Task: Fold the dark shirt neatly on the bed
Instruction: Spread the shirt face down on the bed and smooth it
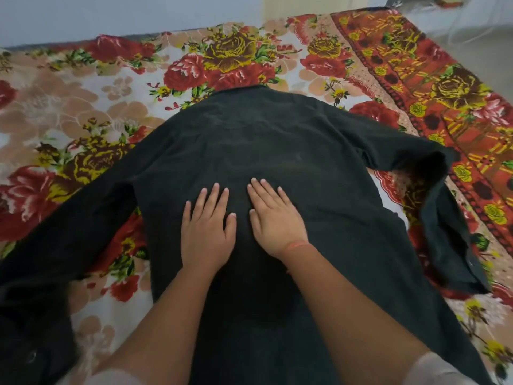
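The dark shirt (277,140) lies spread flat, back side up, on the floral bed sheet (83,112), its collar end pointing away from me. One long sleeve (69,226) stretches to the lower left. The other sleeve (444,195) runs right and bends back toward me. My left hand (206,232) and my right hand (274,218) lie side by side, palms down with straight fingers, pressing on the middle of the shirt's back. A thin orange thread circles my right wrist.
The bed sheet has red and yellow roses, with an orange-red patterned border (416,79) along the right side. A pale wall (125,15) runs behind the bed. Floor shows at the upper right (477,31).
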